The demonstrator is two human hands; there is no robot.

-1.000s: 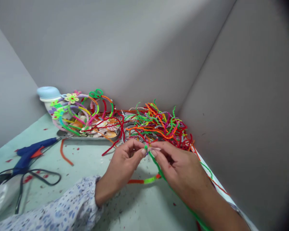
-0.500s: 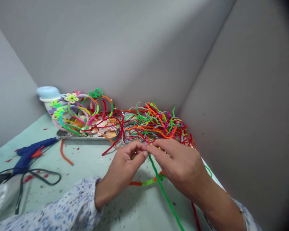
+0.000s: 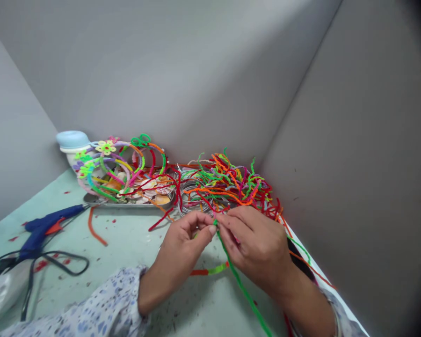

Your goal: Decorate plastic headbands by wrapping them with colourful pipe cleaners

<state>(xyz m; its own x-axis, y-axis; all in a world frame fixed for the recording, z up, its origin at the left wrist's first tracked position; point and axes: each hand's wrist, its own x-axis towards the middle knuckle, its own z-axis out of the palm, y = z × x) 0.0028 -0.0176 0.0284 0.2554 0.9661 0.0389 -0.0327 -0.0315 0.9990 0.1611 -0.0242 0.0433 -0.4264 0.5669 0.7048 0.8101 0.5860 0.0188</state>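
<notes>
A green pipe cleaner (image 3: 241,286) runs from between my fingertips down toward the lower right. My left hand (image 3: 184,255) pinches its upper end, where a small green twist shows. Close against it, my right hand (image 3: 257,243) has thumb and fingers pressed together at the same spot on the pipe cleaner. Below the hands is a band of orange and yellow-green pipe cleaner (image 3: 215,270), partly hidden by them; whether it joins the green one I cannot tell.
Behind the hands lie a heap of coloured pipe cleaners (image 3: 231,180) and coiled wire (image 3: 192,196). A metal tray (image 3: 126,205) holds shells and wrapped headbands (image 3: 107,161). At left are a blue glue gun (image 3: 44,229) with its cord, a white bottle (image 3: 77,157) and a loose orange pipe cleaner (image 3: 95,229).
My right hand has shifted slightly, its fingers more curled at the pinch. A green twist now shows between the fingertips. The view has tilted a little.
</notes>
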